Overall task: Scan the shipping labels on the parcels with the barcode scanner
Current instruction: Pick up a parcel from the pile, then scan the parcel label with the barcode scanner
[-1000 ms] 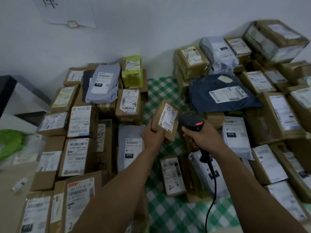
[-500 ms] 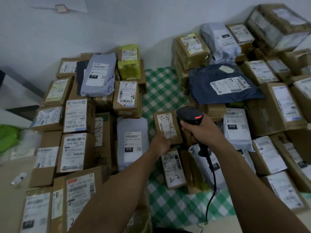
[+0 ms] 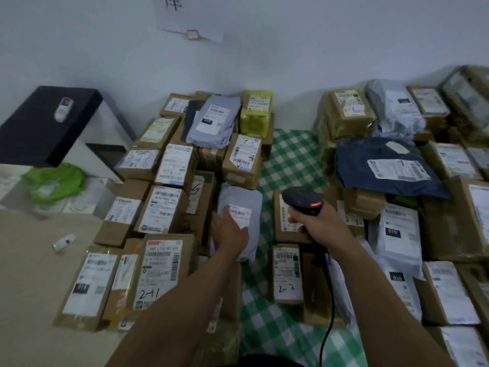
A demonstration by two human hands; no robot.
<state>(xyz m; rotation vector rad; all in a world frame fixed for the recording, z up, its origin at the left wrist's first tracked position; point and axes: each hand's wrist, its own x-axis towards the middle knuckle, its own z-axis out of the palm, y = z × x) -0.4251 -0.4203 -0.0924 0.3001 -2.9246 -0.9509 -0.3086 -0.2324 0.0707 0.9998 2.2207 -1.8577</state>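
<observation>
My right hand (image 3: 324,230) grips a black corded barcode scanner (image 3: 301,201) with a red light on its head, held over the small brown box (image 3: 282,226) on the green checked cloth (image 3: 288,160). My left hand (image 3: 230,234) rests on a grey poly mailer (image 3: 247,197), fingers lying flat across the lower part of its white shipping label (image 3: 239,211). Labelled cardboard parcels lie packed on both sides. In front of the small box sits a box marked 2-3 (image 3: 287,274).
Stacks of labelled boxes fill the left side (image 3: 164,207) and the right side (image 3: 449,215). A navy mailer (image 3: 383,165) lies at the right. At the far left are a black-topped cabinet (image 3: 45,120), a green bag (image 3: 55,181) and a small bottle (image 3: 63,242).
My left hand has set the small brown box down on the cloth and moved left onto the grey mailer. The scanner stayed in my right hand; the view swung left.
</observation>
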